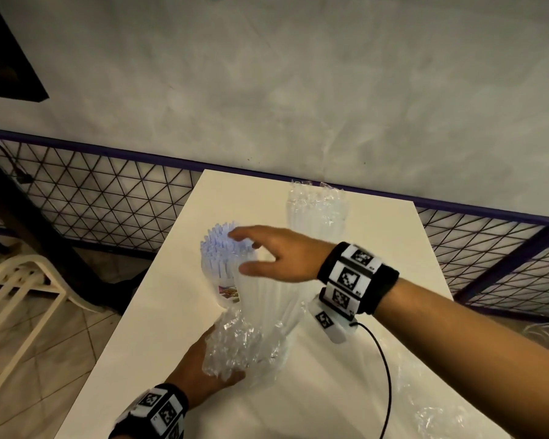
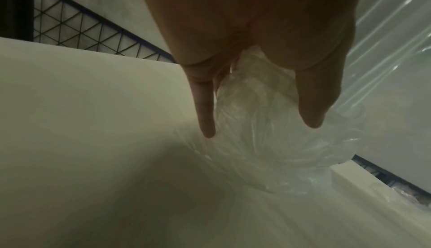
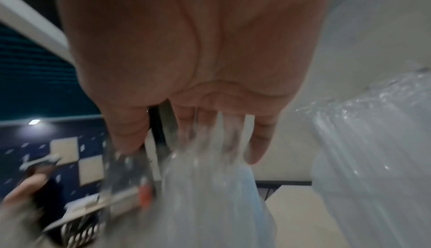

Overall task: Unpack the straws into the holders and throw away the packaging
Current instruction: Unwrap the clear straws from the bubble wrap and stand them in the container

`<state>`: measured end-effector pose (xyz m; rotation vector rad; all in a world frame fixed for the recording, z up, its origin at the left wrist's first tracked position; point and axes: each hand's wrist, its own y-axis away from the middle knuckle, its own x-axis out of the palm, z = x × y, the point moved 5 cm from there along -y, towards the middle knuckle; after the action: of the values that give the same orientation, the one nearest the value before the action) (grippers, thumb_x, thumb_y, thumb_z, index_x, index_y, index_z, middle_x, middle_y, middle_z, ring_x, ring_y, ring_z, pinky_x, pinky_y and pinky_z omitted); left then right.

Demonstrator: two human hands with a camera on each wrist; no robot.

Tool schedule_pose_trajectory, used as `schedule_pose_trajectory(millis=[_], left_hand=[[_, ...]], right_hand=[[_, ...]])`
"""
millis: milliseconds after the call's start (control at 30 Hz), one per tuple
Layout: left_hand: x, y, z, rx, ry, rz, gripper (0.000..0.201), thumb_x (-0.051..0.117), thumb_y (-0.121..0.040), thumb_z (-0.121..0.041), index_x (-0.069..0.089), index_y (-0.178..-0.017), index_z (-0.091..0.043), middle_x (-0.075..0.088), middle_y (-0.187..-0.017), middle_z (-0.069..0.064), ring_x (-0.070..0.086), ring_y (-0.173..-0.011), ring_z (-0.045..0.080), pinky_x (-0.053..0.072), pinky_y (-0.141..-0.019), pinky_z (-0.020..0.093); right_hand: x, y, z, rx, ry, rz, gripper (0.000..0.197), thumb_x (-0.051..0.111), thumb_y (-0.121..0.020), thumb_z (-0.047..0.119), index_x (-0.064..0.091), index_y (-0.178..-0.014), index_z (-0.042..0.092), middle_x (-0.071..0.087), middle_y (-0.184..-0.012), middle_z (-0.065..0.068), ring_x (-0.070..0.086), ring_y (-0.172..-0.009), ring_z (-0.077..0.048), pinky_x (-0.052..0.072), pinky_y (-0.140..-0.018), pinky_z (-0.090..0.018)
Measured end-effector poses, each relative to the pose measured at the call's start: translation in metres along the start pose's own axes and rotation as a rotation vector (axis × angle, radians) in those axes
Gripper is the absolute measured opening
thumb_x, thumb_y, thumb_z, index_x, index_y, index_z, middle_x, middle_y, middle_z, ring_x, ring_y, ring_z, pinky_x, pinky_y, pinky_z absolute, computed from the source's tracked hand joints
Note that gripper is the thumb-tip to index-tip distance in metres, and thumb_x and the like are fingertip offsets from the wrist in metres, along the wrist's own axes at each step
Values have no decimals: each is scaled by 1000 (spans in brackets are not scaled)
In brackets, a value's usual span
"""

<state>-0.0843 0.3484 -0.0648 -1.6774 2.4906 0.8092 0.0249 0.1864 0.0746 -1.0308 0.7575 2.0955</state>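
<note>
The table (image 1: 377, 255) is cream white; the straws (image 1: 217, 251) in the holder are white with a bluish tint; the wrapping (image 1: 241, 343) is clear and glinting. The wristbands (image 1: 358, 277) are black with black-and-white square markers; the fence (image 1: 102, 191) is a dark triangular mesh under a purple rail.

A bundle of clear straws (image 1: 267, 299) stood tilted, its crumpled clear wrap (image 1: 238, 346) bunched at the base inside the left hand's (image 1: 200, 372) grip. Just beyond, under the right hand's (image 1: 276, 255) spread fingers, white straws (image 1: 219, 248) stood upright in a holder (image 1: 225, 291). Farther off stood another wrapped bundle (image 1: 316, 210).
</note>
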Motion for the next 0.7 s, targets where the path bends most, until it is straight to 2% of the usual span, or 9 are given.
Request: schedule_pose_trajectory(millis=[100,133,200,333,400,500,567,633,700], left_hand=[[0,8,1,-63,-119,41,97,79,-70,-9,18,-145,-15,33,-151,10,35,-139,16,22,-95,10],[0,10,1,-69,-137,59,90,74,-76,-2,15,-144,-13,24,-155,14,29,-142,23,19,-90,8],[1,8,-1,-36,-150,55,71,68,-82,4,28,-126,-33,24,-155,11,28,-143,25,18,-87,6],[0,-3,-2,49,-25,9,83,86,-64,-18,35,-113,-60,58,-115,-35,54,-113,-7,33,-93,12],[-3,-7,6,-26,42,-38,74,91,-59,-21,42,-105,-51,57,-101,-30,54,-96,-10,37,-87,12],[-5,-15,18,-113,17,-35,80,88,-38,-54,63,-107,-22,66,-87,-17,57,-77,-14,37,-64,0],[-6,-20,24,-137,-17,-70,69,90,-35,-55,66,-87,-17,68,-68,-12,59,-63,-14,38,-58,0],[-7,-25,28,-164,-63,-101,41,92,-51,-39,58,-61,-18,64,-54,-4,58,-52,-1,38,-55,3],[-7,-28,33,-164,-92,-105,51,91,-53,-43,46,-49,-19,52,-51,6,49,-52,16,38,-57,16]], right_hand=[[24,-2,0,-36,100,58,73,52,-93,61,28,-154,28,33,-159,5,34,-142,-21,30,-117,-44],[25,-2,0,-28,125,62,73,51,-91,63,30,-153,30,35,-158,5,34,-141,-23,30,-115,-47],[21,0,1,3,124,74,61,52,-93,60,41,-146,32,47,-148,7,43,-132,-21,34,-111,-47],[18,11,8,3,40,98,35,55,-96,48,63,-124,29,67,-119,10,60,-109,-15,47,-100,-39],[23,19,10,1,44,134,37,55,-96,51,62,-128,34,67,-123,12,60,-113,-12,46,-102,-35],[36,33,13,15,19,189,49,47,-96,59,49,-141,38,54,-144,13,50,-131,-9,38,-112,-34],[40,41,17,25,-84,197,53,42,-99,59,41,-147,37,43,-153,13,40,-140,-8,31,-118,-34],[38,46,20,20,-295,121,48,41,-101,53,42,-146,36,42,-153,12,40,-139,-6,31,-117,-32],[35,49,13,56,-631,24,43,39,-101,50,49,-140,34,50,-147,12,47,-134,-4,38,-108,-28]])
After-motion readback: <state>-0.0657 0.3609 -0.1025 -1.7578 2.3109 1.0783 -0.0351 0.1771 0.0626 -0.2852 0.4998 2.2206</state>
